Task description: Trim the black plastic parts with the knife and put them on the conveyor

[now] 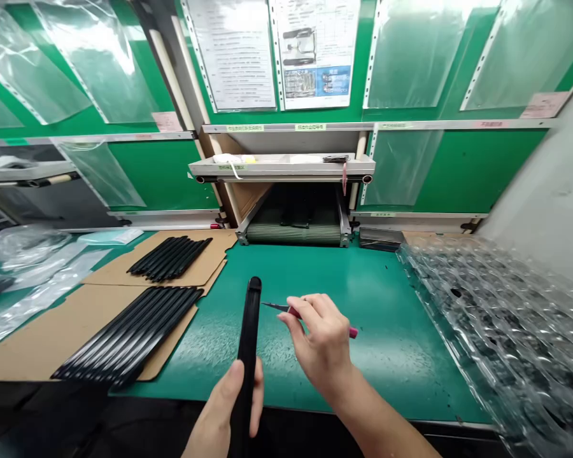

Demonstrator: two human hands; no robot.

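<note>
My left hand (229,397) is wrapped round a long black plastic bar (251,321), held tilted with its rounded end up and away from me. The bar's lower end runs out of view. Between thumb and fingers, my right hand (322,337) grips a craft knife (277,306) by its red handle. Its thin pointed blade faces left and ends just beside the bar's upper part; whether it touches I cannot tell. To the left, a row of long black bars (138,327) lies on cardboard (42,334), and a pile of shorter black bars (169,257) lies behind it.
Clear plastic trays with round pockets (496,318) are stacked along the right side of the green table (377,369). A conveyor belt (293,233) stands at the back under a small shelf (286,166). Plastic bags (23,248) lie far left; a dark block (381,239) sits beside the conveyor.
</note>
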